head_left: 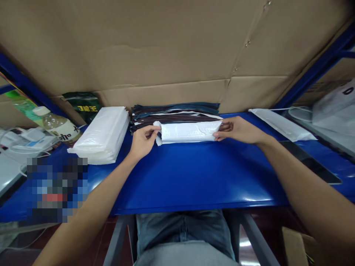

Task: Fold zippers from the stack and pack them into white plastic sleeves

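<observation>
A long white plastic bag (190, 132), folded into a narrow packet, lies toward the back of the blue table, in front of a pile of dark fabric strips (177, 108). At its left end, my left hand (144, 141) pinches the crumpled edge between thumb and fingers. My right hand (242, 130) grips the opposite end, thumb at the lower corner and fingers partly behind it. Whatever the bag contains is hidden. To the left of my left hand stands a stack of flat white plastic bags (102, 129).
A drink bottle (59, 125), a dark green pouch (83, 105) and white cables are at the left. Another flat white bag (283, 123) lies at the right, near a dark flat panel (310, 162). Cardboard (166, 44) walls off the back of the blue table (191, 177).
</observation>
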Tool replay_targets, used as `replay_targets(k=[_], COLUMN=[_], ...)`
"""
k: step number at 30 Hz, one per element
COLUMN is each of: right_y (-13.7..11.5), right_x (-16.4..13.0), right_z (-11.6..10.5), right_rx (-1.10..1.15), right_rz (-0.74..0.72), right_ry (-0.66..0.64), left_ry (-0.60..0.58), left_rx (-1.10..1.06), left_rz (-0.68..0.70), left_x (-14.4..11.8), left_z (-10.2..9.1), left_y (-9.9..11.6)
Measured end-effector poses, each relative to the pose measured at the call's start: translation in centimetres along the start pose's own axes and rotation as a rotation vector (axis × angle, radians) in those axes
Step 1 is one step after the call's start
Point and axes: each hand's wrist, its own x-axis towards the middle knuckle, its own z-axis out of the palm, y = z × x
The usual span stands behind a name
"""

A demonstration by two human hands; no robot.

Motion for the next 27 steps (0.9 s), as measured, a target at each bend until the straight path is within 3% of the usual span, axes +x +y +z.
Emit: replay_targets(k=[4,9,16,21,27], right_y=[0.5,1.4,0.9,-0.4,-1.3], right_x=[0.6,1.2,1.1,0.8,0.7], right_z=[0.1,1.0,1.3,3.1,5.3], right_rx=[0.110,0.091,-0.161,-0.253,-0.352], right_rz=[-0.018,-0.017,-0.072,-0.196,-0.235], right_ry=[0.036,0.183,0.291,0.335,0.310], left_ry=[-0.083,-0.100,-0.090,-0.294,-0.535], left_rx=[-0.006,0.022,-0.093,0.129,0.485], left_rz=[-0.004,0.115,0.136,0.256,0.215], left_x=[0.2,-0.1,-0.6,-0.9,-0.9], left_z=[0.0,0.3,0.4,0.3,1.1], left_y=[-0.3,0.2,1.7,2.6,2.4])
